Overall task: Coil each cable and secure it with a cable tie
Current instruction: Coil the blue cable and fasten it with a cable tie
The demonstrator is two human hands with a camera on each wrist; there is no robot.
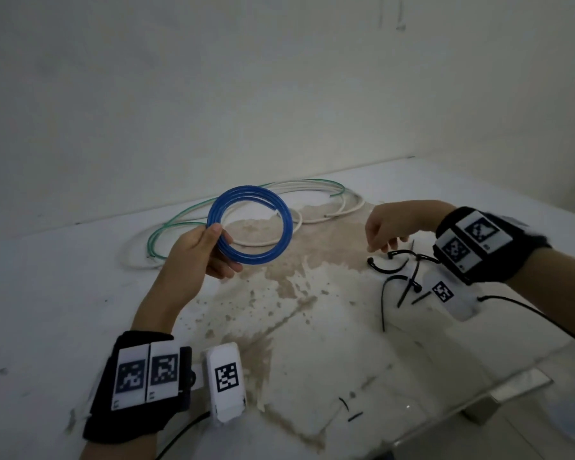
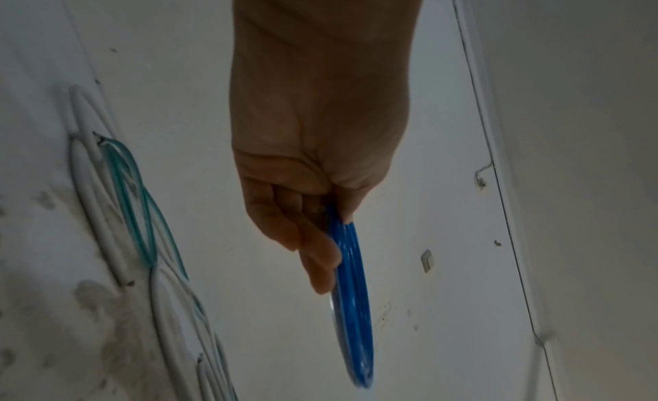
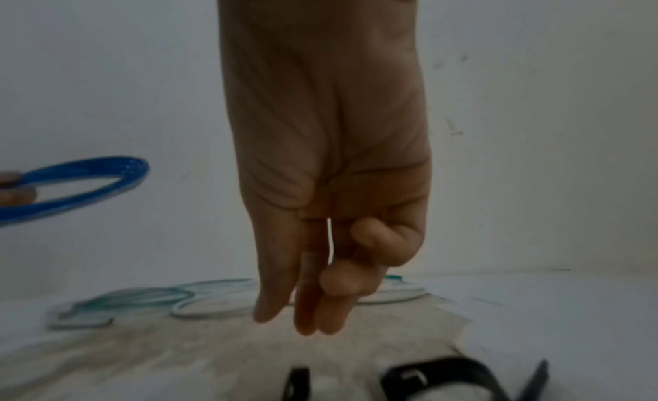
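Observation:
My left hand [image 1: 210, 247] [image 2: 320, 238] holds a coiled blue cable [image 1: 281, 237] [image 2: 354, 308] [image 3: 89, 182] up above the table, thumb on top and fingers beneath the loops. Loose white cable [image 1: 329, 214] [image 2: 85, 182] [image 3: 213, 308] and green cable [image 1: 186, 217] [image 2: 124, 182] [image 3: 142, 294] lie tangled on the table by the wall. Several black cable ties [image 1: 402, 270] [image 3: 438, 376] lie at the right. My right hand [image 1: 384, 235] [image 3: 313, 308] hovers just above the ties, fingers pointing down and holding nothing.
The white table [image 1: 63, 277] is stained brown in the middle [image 1: 279, 277] and meets a white wall [image 1: 279, 94] at the back. Two short black tie scraps [image 1: 349, 410] lie near the front edge. A black wire [image 1: 528, 310] runs from my right wrist.

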